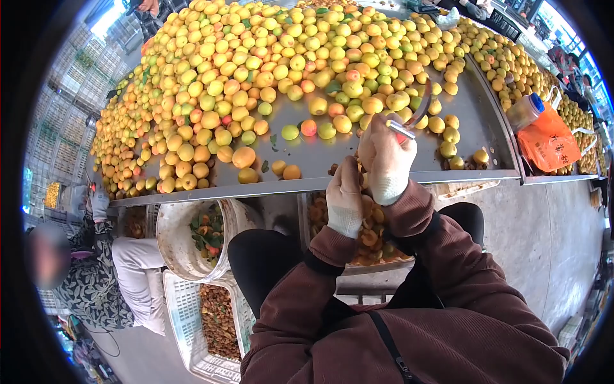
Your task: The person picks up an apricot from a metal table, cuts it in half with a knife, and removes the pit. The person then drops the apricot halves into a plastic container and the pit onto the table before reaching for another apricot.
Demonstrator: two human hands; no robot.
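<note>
My right hand (388,157), in a pale glove, is closed round the handle of a curved knife (419,112), whose blade points up and away. Beside it on the left, my left hand (345,195), gloved too, has its fingers pressed together; what they hold, if anything, is hidden. Both hands are over the front edge of the metal table (294,187). Below them stands a crate of cut fruit halves (374,240). Yellow and orange fruits (217,70) are heaped on the table beyond the hands.
A white bucket (169,240) with leaves and scraps stands left of my knees, above a white crate (182,320) of pits. An orange bag (549,142) and a lidded jar (526,110) lie at right. A co-worker (96,288) sits at left.
</note>
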